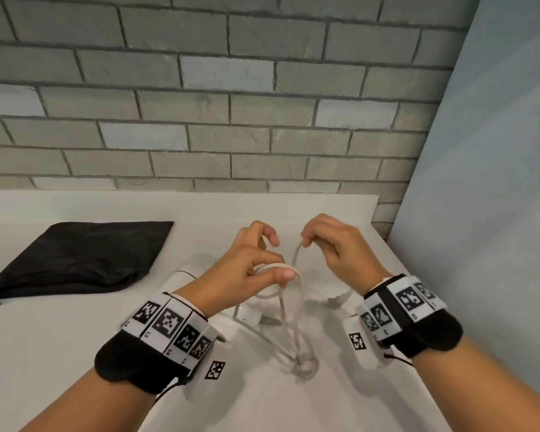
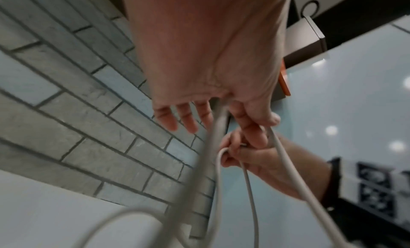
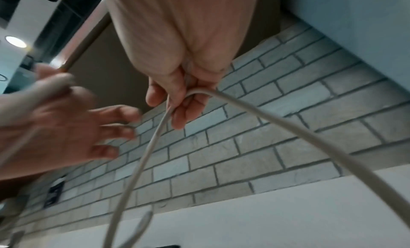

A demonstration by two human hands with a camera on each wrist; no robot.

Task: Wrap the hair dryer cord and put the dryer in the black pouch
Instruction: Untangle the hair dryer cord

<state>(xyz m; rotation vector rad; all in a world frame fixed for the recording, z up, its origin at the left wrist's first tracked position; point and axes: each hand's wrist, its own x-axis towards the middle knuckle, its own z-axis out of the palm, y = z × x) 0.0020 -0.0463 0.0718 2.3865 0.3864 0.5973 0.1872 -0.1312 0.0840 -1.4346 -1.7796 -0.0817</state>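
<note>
Right, both hands are up over the white bench (image 1: 75,353) and coiling. The left hand (image 1: 250,269) keeps gathered loops of the pale cord (image 1: 289,319) pinched under its thumb, the other fingers loosely spread. The right hand (image 1: 334,244) pinches a fresh bend of cord between thumb and fingertips, just beside the left; the right wrist view shows the cord folded over those fingers.

The dryer (image 1: 194,269) lies on the bench under the left forearm, white on white and mostly hidden, so its exact pose is hard to read. Slack cord hangs down to a small tangle (image 1: 306,366) near the front. The pouch (image 1: 78,260) lies flat well off to the left; I cannot tell whether its mouth is open.

To do this step well, I'd say lay the new bend onto the loops the left hand already holds, matching their size, and keep the thumb clamped so nothing springs free. That tangle likely needs shaking out before it reaches the coil.

Room looks tight on the right: the bench edge and a blue wall (image 1: 496,182) sit close beside the right hand, with a brick wall (image 1: 231,104) behind. The open bench is to the left, toward the pouch.
</note>
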